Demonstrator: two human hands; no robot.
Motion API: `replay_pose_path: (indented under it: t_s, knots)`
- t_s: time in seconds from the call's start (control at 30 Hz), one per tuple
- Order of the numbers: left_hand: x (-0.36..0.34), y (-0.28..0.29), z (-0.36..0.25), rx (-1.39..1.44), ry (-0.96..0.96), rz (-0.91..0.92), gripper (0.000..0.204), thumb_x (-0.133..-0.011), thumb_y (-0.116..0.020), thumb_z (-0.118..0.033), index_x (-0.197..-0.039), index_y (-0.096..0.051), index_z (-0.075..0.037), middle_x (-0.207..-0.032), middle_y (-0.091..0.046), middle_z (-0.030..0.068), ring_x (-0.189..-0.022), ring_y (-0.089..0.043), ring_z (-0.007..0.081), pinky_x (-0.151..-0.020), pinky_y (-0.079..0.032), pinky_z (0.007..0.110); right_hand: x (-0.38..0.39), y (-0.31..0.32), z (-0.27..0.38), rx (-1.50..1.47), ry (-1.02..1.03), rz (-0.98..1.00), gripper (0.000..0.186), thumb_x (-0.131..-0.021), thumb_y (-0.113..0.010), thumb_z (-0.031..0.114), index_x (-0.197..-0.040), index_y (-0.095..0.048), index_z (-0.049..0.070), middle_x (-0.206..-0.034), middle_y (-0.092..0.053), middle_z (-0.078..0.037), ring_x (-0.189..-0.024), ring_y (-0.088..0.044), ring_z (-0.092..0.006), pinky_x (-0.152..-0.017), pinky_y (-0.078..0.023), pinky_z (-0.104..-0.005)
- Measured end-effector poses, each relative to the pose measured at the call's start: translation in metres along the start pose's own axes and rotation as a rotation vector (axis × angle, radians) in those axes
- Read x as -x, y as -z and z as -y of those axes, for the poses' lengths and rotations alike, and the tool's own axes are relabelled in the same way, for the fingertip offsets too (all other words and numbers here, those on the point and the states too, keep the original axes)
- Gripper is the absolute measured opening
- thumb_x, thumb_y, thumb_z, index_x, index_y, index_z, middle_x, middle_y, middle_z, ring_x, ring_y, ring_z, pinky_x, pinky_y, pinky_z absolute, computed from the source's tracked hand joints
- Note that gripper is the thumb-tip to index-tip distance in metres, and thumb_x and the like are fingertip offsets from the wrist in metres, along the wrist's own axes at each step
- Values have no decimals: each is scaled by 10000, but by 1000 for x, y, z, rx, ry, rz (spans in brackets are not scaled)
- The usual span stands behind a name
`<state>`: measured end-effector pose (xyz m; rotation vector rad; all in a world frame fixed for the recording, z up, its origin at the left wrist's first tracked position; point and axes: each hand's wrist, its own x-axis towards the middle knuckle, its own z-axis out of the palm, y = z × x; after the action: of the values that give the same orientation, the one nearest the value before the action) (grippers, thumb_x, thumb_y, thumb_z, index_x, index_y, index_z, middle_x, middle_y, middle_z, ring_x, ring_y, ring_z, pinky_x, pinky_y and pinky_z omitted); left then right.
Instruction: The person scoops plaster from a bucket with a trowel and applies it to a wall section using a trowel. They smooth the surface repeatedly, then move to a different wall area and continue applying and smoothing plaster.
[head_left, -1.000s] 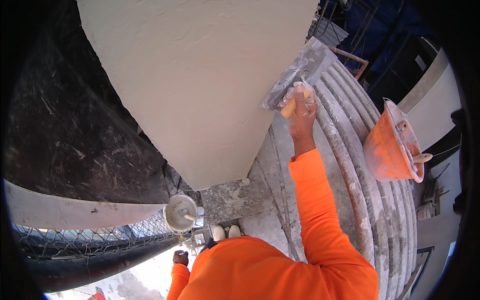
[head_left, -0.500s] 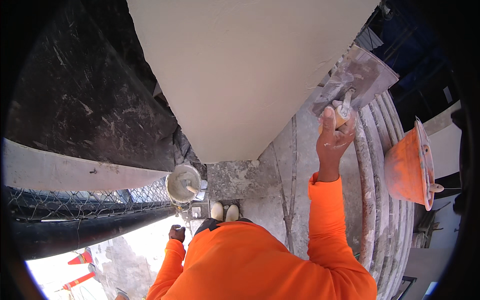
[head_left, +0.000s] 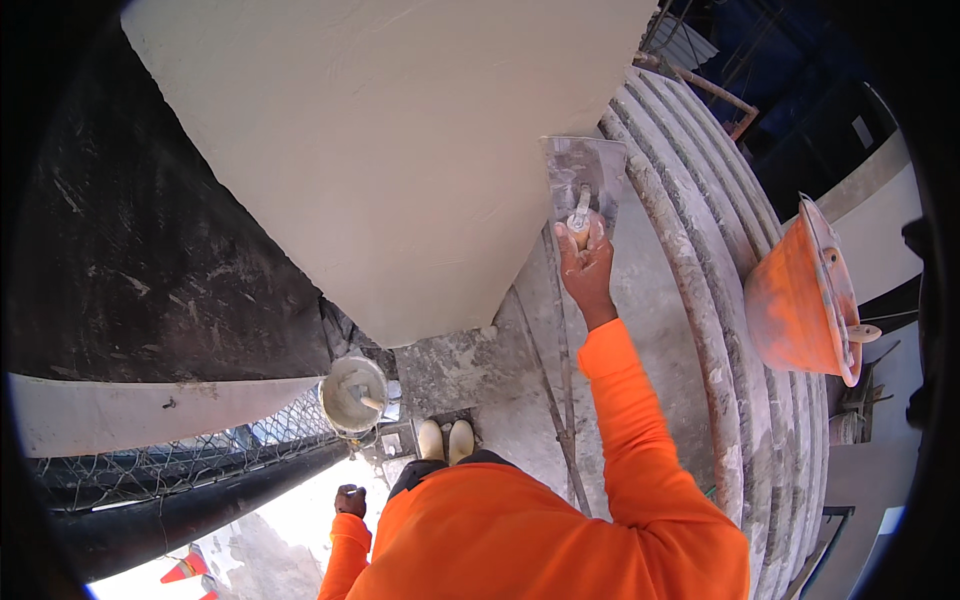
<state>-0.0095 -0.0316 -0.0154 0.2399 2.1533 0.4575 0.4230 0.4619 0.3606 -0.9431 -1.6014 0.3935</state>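
Observation:
My right hand (head_left: 590, 270) is closed around the handle of a finishing trowel (head_left: 580, 165). The trowel's broad, smeared grey blade lies along the right edge of a smooth, pale plastered column (head_left: 400, 150); I cannot tell if it touches. White residue marks my fingers. Low on the left, beside my hip, my left hand (head_left: 350, 500) hangs with curled fingers and nothing visible in it. A bucket (head_left: 333, 418) of grey-white plaster mix stands on the floor near the column's foot, with a tool handle (head_left: 372, 404) sticking out of the mix.
At the right, an orange bucket (head_left: 795, 300) stands beside stacked, curved-looking, plaster-stained ledges (head_left: 690, 300). A thin bar (head_left: 560, 350) crosses the floor. On the left are a dark sheet (head_left: 150, 270), chain-link mesh (head_left: 220, 455), a black pipe (head_left: 210, 520) and an orange cone (head_left: 185, 566).
My right hand and the trowel have moved left and slightly down, in to the column's right edge. The view has turned, shifting the column left. My left hand stays low.

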Motion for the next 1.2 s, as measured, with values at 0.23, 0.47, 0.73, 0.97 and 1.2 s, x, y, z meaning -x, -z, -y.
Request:
replay_pose_path:
  t_s: [0.23, 0.47, 0.73, 0.97, 1.2]
  knots:
    - [-19, 1, -16, 43, -52, -20, 347, -806, -783, -212, -1089, -660, -53, -943, -738, 166, -863, -699, 256, -823, -564, 386, -37, 7, 25, -119, 16, -115, 186, -1002, -680, 121, -1117, -597, 0, -912, -631, -30, -815, -545, -89, -728, -457, -256]
    - [-24, -14, -53, 130, -124, 52, 273, -836, -790, -166, -1044, -640, -71, -853, -716, 107, -722, -655, 183, -673, -546, 357, -75, 18, 52, -253, -97, -210, 207, -1001, -680, 141, -1094, -583, -17, -874, -604, -31, -780, -548, -93, -688, -471, -268]
    - [-30, -16, -46, 94, -70, 30, 325, -831, -793, -210, -1084, -659, -58, -932, -727, 155, -797, -687, 228, -725, -561, 376, -58, 3, 58, -235, -57, -341, 211, -1021, -668, 208, -1098, -588, 29, -856, -606, 2, -704, -546, -58, -618, -458, -226]
    - [-16, -13, -14, 10, -150, -25, 337, -788, -796, -251, -1036, -665, -63, -961, -740, 174, -883, -707, 275, -838, -568, 402, -7, -2, 54, -151, -74, -192, 229, -1024, -655, 204, -1157, -586, 31, -912, -614, -4, -768, -558, -66, -684, -483, -239]
    - [-18, -9, -29, 77, -179, 16, 321, -829, -805, -203, -1070, -646, -63, -914, -740, 164, -815, -708, 246, -763, -570, 378, -38, -3, 49, -367, -191, 37, 284, -1015, -670, 208, -1145, -581, -29, -927, -626, -31, -848, -564, -101, -733, -477, -277]
